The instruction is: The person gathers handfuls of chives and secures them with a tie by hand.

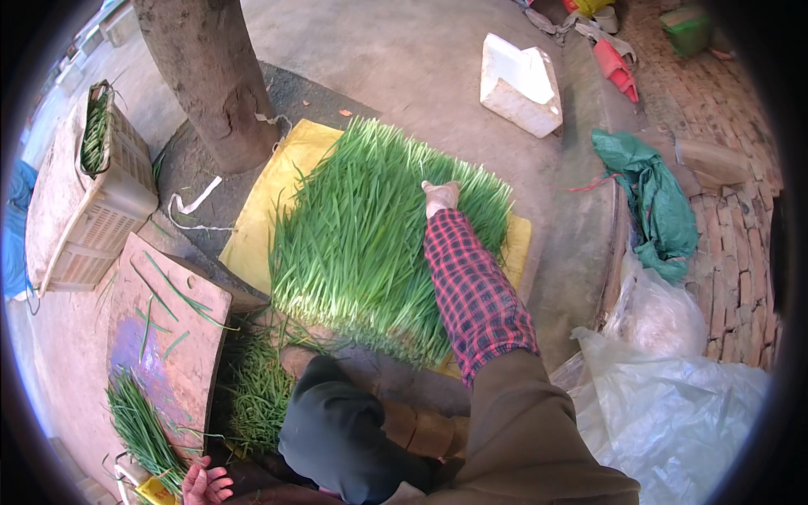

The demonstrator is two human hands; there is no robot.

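A broad pile of green garlic chives (360, 233), pale ends along two sides, lies on a yellow woven sheet (252, 243). My right hand (442, 196), in a light glove below a red-and-black checked sleeve cover, reaches onto the far right of the pile. Its fingers are partly hidden, so whether they grip any stalks does not show. At the bottom left my left hand (205, 485) is bare, fingers loosely curled and apart, with nothing visible in it. Beside it a smaller bunch of chives (142, 423) rests on the edge of a worn board (170, 328).
Loose trimmings (259, 391) heap between the board and my knee (334, 416). A tree trunk (211, 82) and a plastic crate (101, 214) holding greens stand at the left. A foam box (521, 88), a green sack (656, 202) and clear plastic sheeting (675, 404) lie to the right.
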